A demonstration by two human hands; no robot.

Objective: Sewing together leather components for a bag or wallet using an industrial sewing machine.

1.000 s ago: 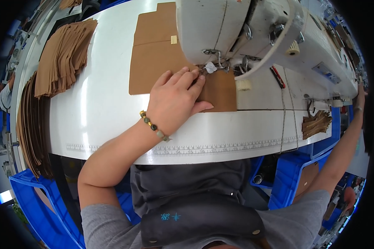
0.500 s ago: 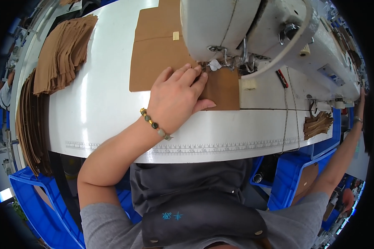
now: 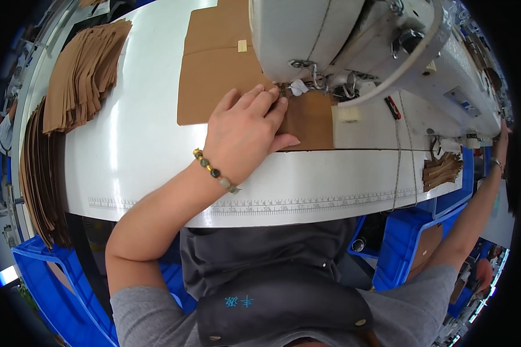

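Likely stitching step: your left hand (image 3: 243, 130) lies flat on the brown panel (image 3: 214, 87). Next, guide evenly. Right hand (image 3: 502, 139): grip indiscernible.

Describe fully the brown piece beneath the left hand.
The brown piece looks leather-like and lies flat on the white table, partly hidden by the left hand resting on it and the sewing machine. A thin line crosses it near a small pale tab. Whether the darker section rightward belongs is unclear.
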